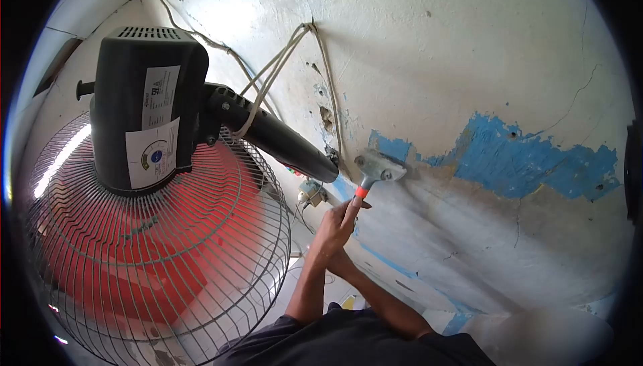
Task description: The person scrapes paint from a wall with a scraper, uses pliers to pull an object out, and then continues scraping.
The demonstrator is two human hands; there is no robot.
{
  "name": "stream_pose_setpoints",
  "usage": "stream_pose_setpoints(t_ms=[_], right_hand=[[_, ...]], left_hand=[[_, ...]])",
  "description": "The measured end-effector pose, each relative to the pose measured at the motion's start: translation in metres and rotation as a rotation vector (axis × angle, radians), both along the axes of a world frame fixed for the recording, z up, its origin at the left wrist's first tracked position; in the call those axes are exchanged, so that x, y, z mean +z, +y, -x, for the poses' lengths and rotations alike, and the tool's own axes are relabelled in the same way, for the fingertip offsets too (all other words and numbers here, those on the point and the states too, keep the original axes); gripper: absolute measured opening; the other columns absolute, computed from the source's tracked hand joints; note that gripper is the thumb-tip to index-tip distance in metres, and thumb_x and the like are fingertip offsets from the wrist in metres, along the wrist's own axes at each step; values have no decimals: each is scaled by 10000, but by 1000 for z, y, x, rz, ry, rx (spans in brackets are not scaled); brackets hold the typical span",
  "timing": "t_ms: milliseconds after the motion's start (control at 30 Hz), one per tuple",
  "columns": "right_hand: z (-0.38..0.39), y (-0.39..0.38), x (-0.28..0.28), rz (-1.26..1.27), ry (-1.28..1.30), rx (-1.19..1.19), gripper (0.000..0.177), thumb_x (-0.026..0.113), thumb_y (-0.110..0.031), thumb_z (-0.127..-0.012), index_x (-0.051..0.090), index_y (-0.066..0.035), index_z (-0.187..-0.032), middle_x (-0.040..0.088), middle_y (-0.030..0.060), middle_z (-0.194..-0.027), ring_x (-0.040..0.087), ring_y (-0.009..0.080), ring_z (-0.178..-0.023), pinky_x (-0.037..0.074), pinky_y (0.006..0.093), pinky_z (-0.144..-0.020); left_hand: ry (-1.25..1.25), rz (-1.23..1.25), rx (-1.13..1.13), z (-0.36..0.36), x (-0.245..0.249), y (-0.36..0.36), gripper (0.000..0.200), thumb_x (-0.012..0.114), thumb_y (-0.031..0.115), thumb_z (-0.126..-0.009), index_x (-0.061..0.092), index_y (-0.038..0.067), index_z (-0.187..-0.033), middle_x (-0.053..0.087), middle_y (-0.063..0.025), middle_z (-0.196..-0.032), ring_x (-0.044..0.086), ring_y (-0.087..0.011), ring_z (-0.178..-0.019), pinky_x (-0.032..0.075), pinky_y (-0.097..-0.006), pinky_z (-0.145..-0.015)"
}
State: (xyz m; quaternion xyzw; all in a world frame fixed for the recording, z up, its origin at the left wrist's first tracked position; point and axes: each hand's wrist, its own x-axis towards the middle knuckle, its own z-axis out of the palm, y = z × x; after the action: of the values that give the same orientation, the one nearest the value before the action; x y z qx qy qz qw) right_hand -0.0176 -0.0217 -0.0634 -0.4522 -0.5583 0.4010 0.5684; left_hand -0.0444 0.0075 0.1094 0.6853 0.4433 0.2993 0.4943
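Note:
A paint scraper (380, 166) with a broad grey head and an orange band on its handle is against the wall, at the edge of a bare blue patch. My left hand (338, 222) is closed round the handle just below the orange band. Lower down, my right hand (340, 262) is closed at the handle's lower end, its fingers mostly hidden behind my left wrist. The scraper's edge meets the wall next to a small blue patch (390, 145). Pale paint surrounds the patch.
A large fan with a black motor housing (151, 98), wire cage (161, 265) and black arm (288, 138) stands close on the left. Cables (321, 64) hang along the wall (469, 44). A socket box (310, 193) sits behind the fan's arm. A larger blue patch (516, 162) lies to the right.

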Motion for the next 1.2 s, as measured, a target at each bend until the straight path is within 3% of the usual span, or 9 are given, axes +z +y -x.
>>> stream_pose_setpoints(t_ms=[233, 267, 467, 567, 700, 833, 967, 1067, 1200], right_hand=[[5, -7, -5, 14, -1, 12, 570, 596, -319, -910, 400, 17, -1326, 484, 203, -1274, 453, 280, -1202, 357, 387, -988], [3, -7, -5, 11, -8, 13, 573, 596, -322, -911, 398, 17, -1328, 483, 204, -1276, 452, 281, -1204, 355, 387, -989], [-12, -6, 4, 43, -41, 93, 591, 597, -337, -915, 389, 18, -1339, 475, 209, -1287, 444, 286, -1213, 349, 388, -996], [-14, -16, -5, 31, -40, 81, 600, 598, -345, -918, 384, 18, -1344, 471, 211, -1293, 441, 289, -1218, 346, 389, -1000], [-16, -33, -15, 37, -25, 86, 611, 598, -356, -921, 378, 18, -1351, 466, 215, -1300, 436, 292, -1225, 341, 390, -1005], [-31, -28, -10, 173, -117, 256, 623, 599, -366, -924, 371, 19, -1359, 461, 218, -1308, 431, 295, -1231, 337, 391, -1009], [-19, -36, -26, 115, -87, 238, 627, 610, -371, -919, 386, 22, -1352, 457, 216, -1314, 423, 291, -1234, 332, 388, -1014], [-18, -43, -27, 65, -54, 204, 624, 634, -373, -905, 416, 24, -1333, 474, 204, -1291, 436, 276, -1207, 338, 388, -1004], [-28, -47, -6, 159, -108, 187, 439, 577, -143, -845, 486, 0, -1250, 567, 146, -1131, 514, 233, -1106, 417, 373, -921]], left_hand=[[14, 4, 22, 5, -25, -5, 495, 431, 452, -989, 661, 18, -1055, 340, -27, -588, 384, -104, -589, 360, -287, -556], [-14, -26, 17, 1, -29, -5, 492, 410, 436, -1005, 681, 30, -1070, 330, 56, -564, 320, -42, -528, 281, -238, -486], [-33, -87, 23, -8, 15, -8, 468, 426, 417, -1003, 675, 23, -1047, 322, 54, -577, 330, -46, -545, 290, -244, -492], [13, -82, -25, -10, -17, -11, 444, 426, 400, -999, 630, 8, -1044, 384, -74, -598, 396, -128, -599, 388, -319, -586], [-16, 12, -15, -10, -39, -21, 422, 431, 379, -997, 617, 1, -1002, 371, -83, -579, 376, -152, -566, 375, -318, -568], [12, -57, -18, -19, -6, -21, 427, 421, 382, -1000, 616, 2, -981, 360, -79, -580, 374, -152, -557, 370, -329, -551], [4, -22, -10, -13, -31, -26, 428, 434, 378, -996, 620, -6, -960, 363, -104, -568, 383, -167, -546, 372, -343, -546], [4, -77, 15, -16, -39, -32, 485, 404, 416, -1006, 638, -4, -944, 314, 33, -551, 319, -62, -518, 285, -264, -484], [-22, -95, 0, -24, -11, -33, 472, 409, 410, -1006, 633, 1, -932, 323, 29, -551, 324, -62, -517, 296, -264, -488]])
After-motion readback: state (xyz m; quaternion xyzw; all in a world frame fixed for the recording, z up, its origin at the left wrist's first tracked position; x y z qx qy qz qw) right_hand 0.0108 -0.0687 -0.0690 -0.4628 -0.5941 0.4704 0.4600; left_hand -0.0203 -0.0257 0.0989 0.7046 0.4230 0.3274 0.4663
